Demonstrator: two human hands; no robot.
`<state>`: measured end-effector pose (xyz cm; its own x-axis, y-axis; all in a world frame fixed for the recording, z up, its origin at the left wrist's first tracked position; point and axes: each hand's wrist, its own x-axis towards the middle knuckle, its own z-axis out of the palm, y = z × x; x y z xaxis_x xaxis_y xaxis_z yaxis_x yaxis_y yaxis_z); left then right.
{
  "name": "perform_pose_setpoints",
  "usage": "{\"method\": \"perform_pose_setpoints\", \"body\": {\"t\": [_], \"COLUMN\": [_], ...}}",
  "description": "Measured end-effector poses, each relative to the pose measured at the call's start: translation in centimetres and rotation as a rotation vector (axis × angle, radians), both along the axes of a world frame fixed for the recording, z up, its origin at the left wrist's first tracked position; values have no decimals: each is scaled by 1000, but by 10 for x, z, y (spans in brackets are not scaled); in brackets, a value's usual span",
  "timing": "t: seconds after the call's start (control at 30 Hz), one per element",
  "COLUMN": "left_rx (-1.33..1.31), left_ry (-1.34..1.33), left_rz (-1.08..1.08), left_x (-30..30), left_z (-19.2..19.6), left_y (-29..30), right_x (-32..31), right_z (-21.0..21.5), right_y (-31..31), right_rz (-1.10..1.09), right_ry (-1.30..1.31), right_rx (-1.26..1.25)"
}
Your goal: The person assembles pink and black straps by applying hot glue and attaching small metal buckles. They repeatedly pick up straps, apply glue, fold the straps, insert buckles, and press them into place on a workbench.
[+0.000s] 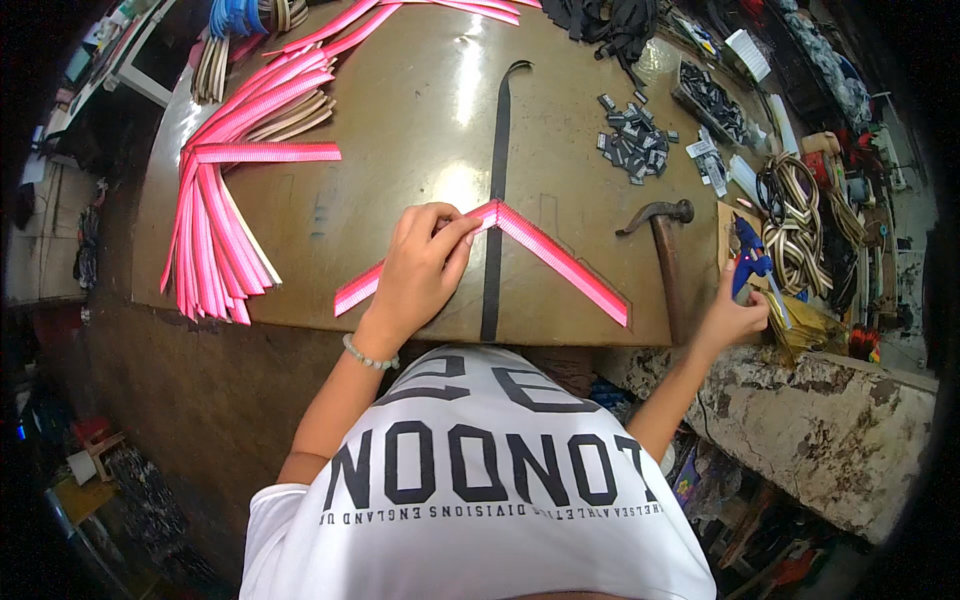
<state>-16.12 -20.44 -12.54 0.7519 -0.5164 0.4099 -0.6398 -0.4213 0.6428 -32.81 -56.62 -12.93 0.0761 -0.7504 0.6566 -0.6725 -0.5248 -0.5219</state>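
Note:
A pink-and-white ribbed strap (565,262) lies bent into an upside-down V near the table's front edge. My left hand (428,262) pinches its left arm just beside the peak, fingers closed. A narrow black strap (497,150) runs lengthwise over the table and passes the peak of the V. At the right edge, my right hand (735,315) is closed around the lower part of a blue glue gun (752,262); its fingers partly cover the handle. A hammer (667,260) with a wooden handle lies between the pink strap and my right hand.
Several pink straps (215,240) are heaped at the table's left. Small dark pieces (637,142) lie at the far right by a filled tray (710,100). Black straps (605,25) are bunched at the back. Coiled beige cords (795,225) sit beyond the glue gun.

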Motion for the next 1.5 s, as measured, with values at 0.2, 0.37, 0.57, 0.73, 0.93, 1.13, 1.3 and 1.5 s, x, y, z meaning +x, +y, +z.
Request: {"method": "perform_pose_setpoints", "body": {"t": [0.2,0.37,0.57,0.73,0.93,1.13,1.3,1.5], "left_rx": [-16,-23,-27,-39,-19,-21,-11,1], "left_ry": [7,10,-45,-23,-27,-20,-16,-31], "left_rz": [-17,3,-4,-7,-4,-2,0,3], "left_x": [1,0,2,1,1,1,1,1], "left_z": [0,-2,-2,-2,-2,-3,-3,-1], "left_y": [-2,-1,-1,0,-1,-1,-1,-3], "right_x": [9,53,100,110,103,80,49,10], "right_z": [18,77,71,76,73,78,79,35], "right_y": [-55,71,129,134,134,142,119,-2], "right_rz": [260,932,1206,1215,1220,1232,1267,293], "right_ry": [134,22,488,497,550,653,479,-48], "right_rx": [445,699,535,529,575,598,783,317]}}
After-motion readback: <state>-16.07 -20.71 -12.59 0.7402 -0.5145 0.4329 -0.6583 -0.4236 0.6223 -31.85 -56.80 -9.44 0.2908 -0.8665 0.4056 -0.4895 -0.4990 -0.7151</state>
